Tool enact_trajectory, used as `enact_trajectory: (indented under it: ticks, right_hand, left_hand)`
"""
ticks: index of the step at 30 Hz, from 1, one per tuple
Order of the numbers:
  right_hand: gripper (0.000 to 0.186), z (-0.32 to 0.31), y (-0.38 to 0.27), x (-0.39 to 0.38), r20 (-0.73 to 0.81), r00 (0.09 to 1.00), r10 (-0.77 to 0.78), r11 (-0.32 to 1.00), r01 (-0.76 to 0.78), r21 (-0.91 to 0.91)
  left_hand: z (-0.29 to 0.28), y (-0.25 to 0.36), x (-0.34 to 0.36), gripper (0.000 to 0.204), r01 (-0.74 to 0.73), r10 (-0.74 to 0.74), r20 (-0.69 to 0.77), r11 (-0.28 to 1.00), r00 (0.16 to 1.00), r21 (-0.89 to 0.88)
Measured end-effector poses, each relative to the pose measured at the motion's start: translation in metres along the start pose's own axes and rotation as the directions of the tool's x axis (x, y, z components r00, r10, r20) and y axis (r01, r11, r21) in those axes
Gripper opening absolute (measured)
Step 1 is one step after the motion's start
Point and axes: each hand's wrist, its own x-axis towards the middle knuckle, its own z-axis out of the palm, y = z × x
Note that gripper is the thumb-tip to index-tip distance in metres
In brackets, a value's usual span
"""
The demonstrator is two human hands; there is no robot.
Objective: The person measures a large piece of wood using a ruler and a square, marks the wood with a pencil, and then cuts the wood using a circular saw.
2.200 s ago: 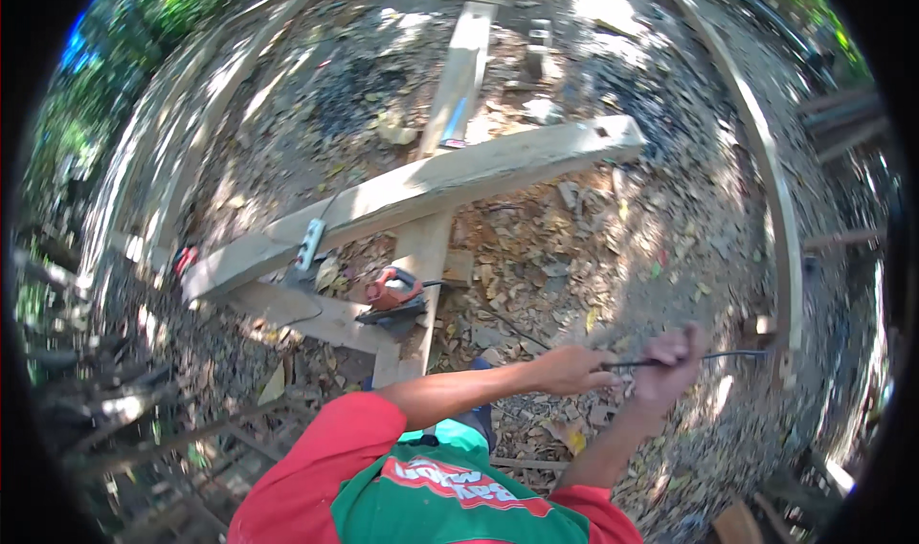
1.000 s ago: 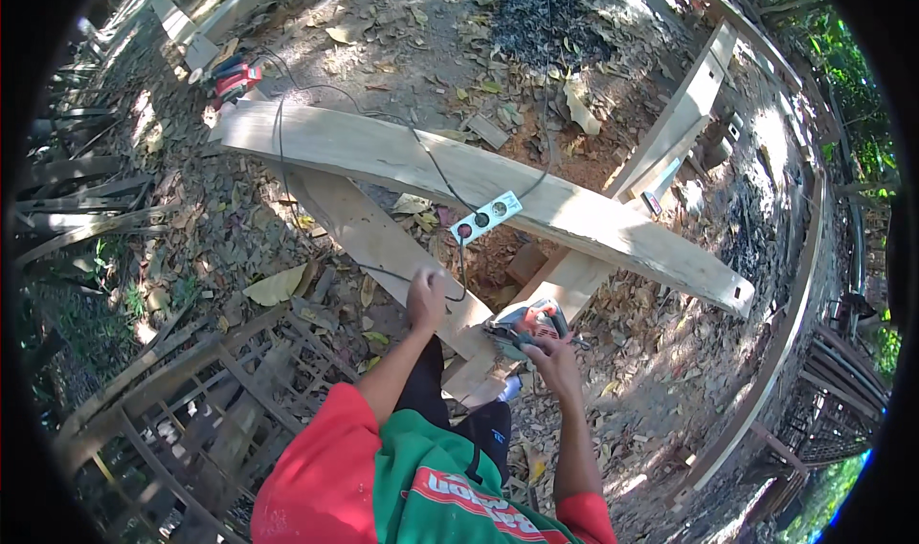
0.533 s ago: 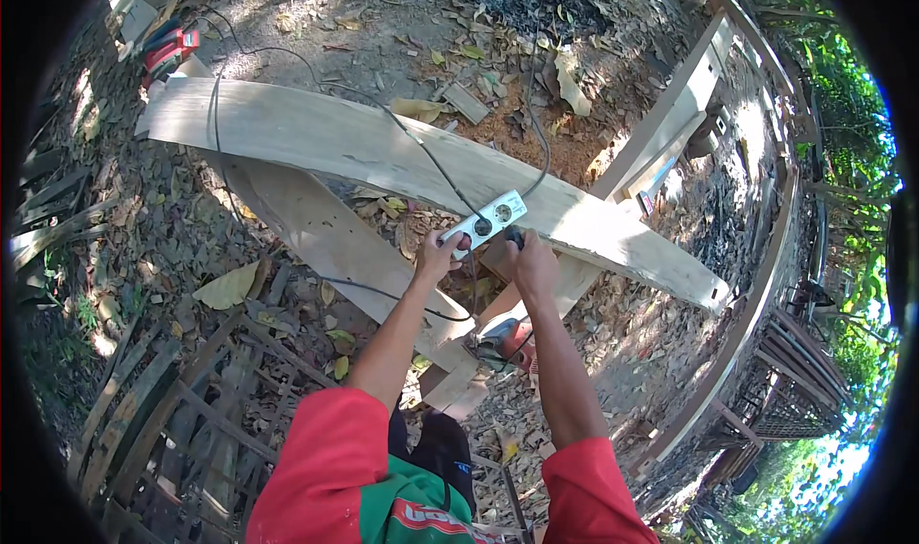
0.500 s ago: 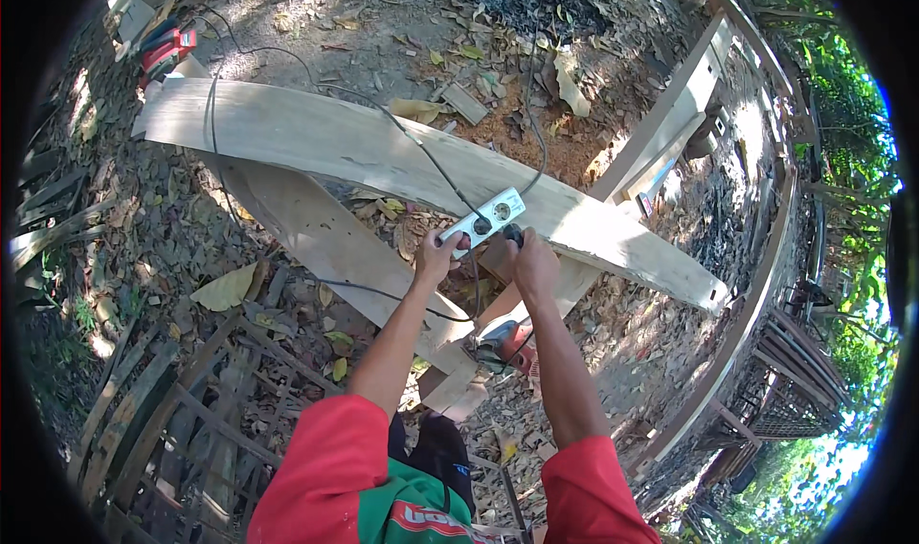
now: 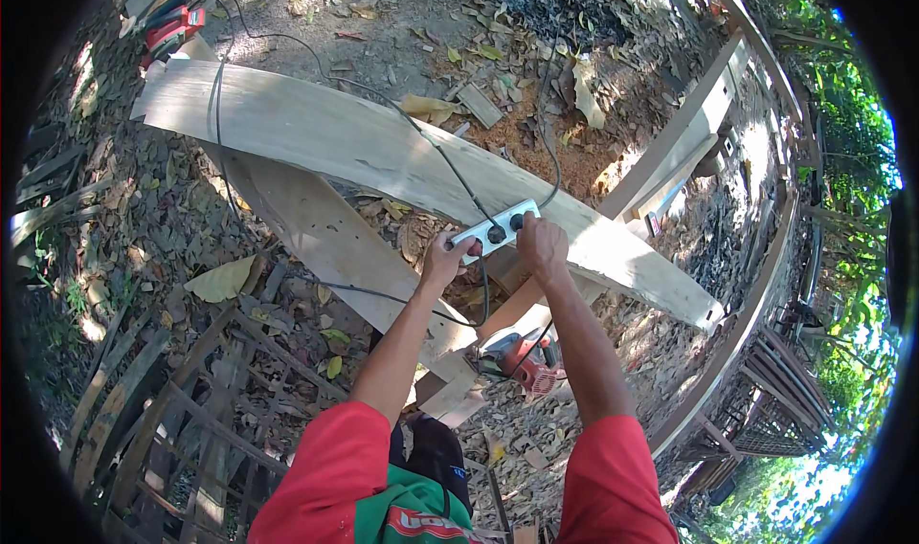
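A white power strip [image 5: 498, 229] lies on a long pale wooden plank [image 5: 316, 133], with black plugs in its sockets. My left hand [image 5: 447, 257] grips the strip's near end. My right hand [image 5: 541, 245] is closed on a black plug at the strip's far part. Black cables [image 5: 436, 156] run from the strip across the plank. Below my arms a red power tool [image 5: 522, 357] rests on a lower board [image 5: 335, 247].
Another red tool [image 5: 172, 29] lies at the plank's far left end. Dry leaves and sawdust cover the ground. A stack of slats [image 5: 144, 420] lies at lower left. Timber beams [image 5: 689, 133] and a wooden frame [image 5: 747, 333] stand on the right.
I turned from a wire held up at the right toward the plank. Both hands reached out to the power strip and now hold it; the view has moved closer.
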Motion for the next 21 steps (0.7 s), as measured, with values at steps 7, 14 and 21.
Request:
enact_trajectory:
  ticks: [7, 14, 21]
  right_hand:
    - [0.012, -0.003, 0.003, 0.016, 0.007, 0.997, -0.080, 0.996, 0.080, -0.039]
    - [0.016, 0.006, 0.010, 0.021, 0.026, 1.000, 0.002, 0.982, -0.007, 0.189]
    - [0.011, 0.009, -0.010, 0.011, -0.020, 0.998, 0.053, 0.983, -0.049, 0.176]
  left_hand:
    - [0.001, 0.003, 0.004, 0.054, -0.005, 0.005, -0.012, 1.000, 1.000, 0.014]
    - [-0.006, 0.002, 0.004, 0.050, 0.007, -0.005, 0.041, 0.999, 0.999, -0.053]
    - [-0.010, -0.004, 0.007, 0.049, -0.003, 0.016, 0.084, 0.989, 0.996, -0.146]
